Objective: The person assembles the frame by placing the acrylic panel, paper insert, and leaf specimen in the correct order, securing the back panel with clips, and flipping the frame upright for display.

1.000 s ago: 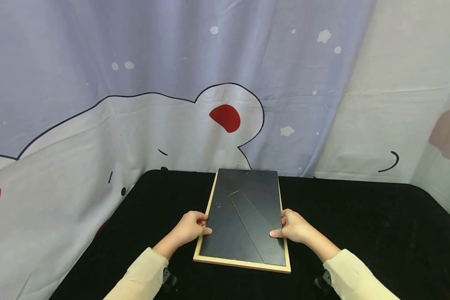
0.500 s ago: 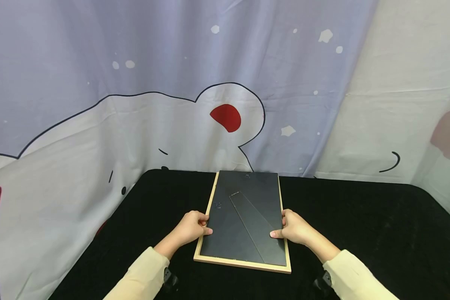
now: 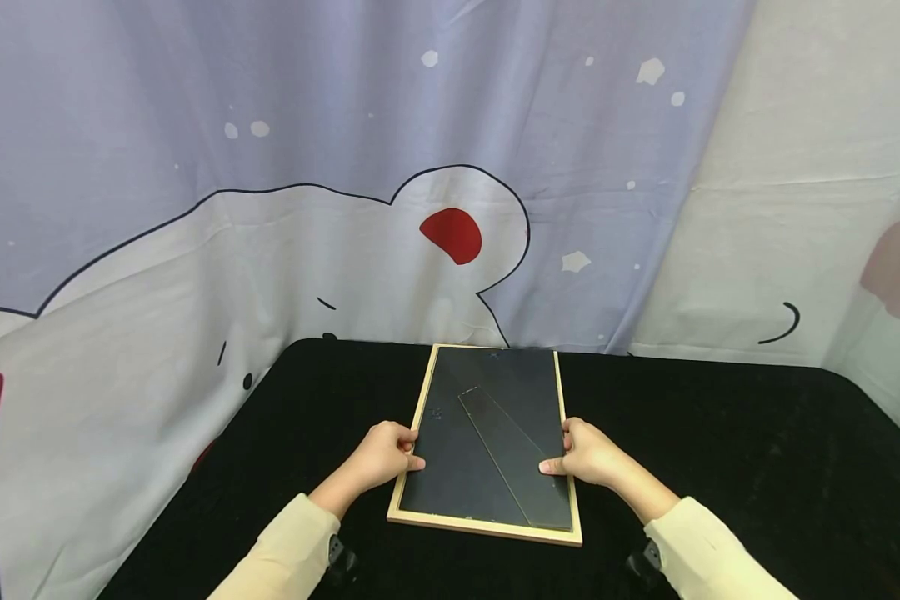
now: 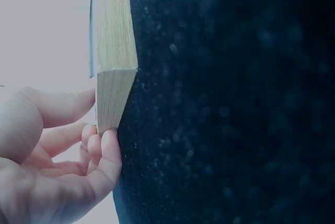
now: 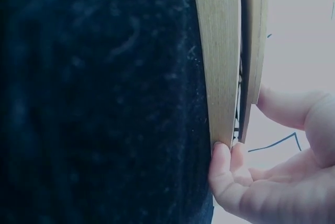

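Observation:
A picture frame of pale wood [image 3: 487, 527] lies back-up, its black backing board [image 3: 457, 492] in the rim. A folded stand leg [image 3: 498, 433] runs slantwise across the board. My left hand [image 3: 381, 454] grips the left side, thumb over the board's edge and fingers at the wooden rim. On the right side my right hand [image 3: 594, 454] grips likewise, its thumb on the board near the leg. In the right wrist view a narrow gap shows between the rim [image 5: 220, 62] and the raised board [image 5: 254, 41]. The frame's front is hidden.
A black cloth [image 3: 690, 467] covers the table under the frame. Behind it hangs a lilac and white curtain [image 3: 330, 258] with printed shapes, close to the frame's far end.
The board's far end has come down, and the frame's far wooden rim now shows beyond it. Both hands have kept their places on the sides.

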Motion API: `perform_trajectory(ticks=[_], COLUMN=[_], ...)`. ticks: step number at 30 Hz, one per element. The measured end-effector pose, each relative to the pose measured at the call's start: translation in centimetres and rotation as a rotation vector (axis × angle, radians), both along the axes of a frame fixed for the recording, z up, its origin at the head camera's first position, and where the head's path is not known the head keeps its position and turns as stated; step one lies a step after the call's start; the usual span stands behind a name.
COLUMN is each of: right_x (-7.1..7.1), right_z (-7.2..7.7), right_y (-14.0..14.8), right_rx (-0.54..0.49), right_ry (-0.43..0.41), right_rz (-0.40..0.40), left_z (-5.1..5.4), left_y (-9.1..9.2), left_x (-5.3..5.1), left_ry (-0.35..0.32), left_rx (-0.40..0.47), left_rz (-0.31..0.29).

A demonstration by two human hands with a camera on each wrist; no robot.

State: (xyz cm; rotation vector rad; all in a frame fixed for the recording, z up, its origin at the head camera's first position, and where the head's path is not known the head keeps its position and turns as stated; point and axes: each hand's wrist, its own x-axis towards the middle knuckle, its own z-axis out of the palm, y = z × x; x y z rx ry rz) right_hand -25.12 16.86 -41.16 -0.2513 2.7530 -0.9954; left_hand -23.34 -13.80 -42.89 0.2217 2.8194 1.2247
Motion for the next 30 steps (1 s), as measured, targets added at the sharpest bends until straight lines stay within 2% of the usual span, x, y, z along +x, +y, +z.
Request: perform_trajectory(ticks=[8,16,30], right_x=[-0.08,0.07,0.06], right_z=[0.29,0.62,0.96], right_y=[0.01,-0.25,-0.25], right_rx=[0.026,0.011,-0.002], right_ry=[-0.009,-0.024,-0.06], right_rz=[0.007,0.018,0.079], left_z=[0.02,0.25,0.47], left_y=[0.14,0.22,0.12], left_x=[-0.01,0.07,-0.12], left_ry=[-0.016,-0.041,-0.071], left_rx=[0.023,0.019,-0.002], left_rz=[0.004,0.026,0.006])
